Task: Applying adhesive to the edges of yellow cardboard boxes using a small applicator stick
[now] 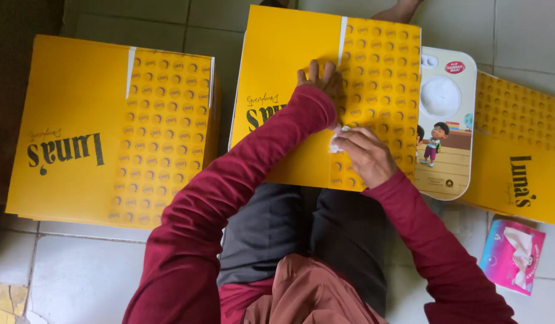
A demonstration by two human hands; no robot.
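A flat yellow cardboard box point(289, 54) with a dotted panel lies across my lap. My left hand point(321, 79) presses flat on it near a white strip point(342, 33) at the seam, fingers spread. My right hand point(364, 155) pinches a small white tissue point(337, 141) against the box's dotted part. Both arms wear dark red sleeves.
A second yellow box point(73, 96) lies on the tiled floor at left, a third point(517, 150) at right. A white illustrated board point(448, 126) sits under the middle box's right edge. A pink tissue pack point(513, 255) lies at lower right. Someone's foot point(397, 9) shows at the top.
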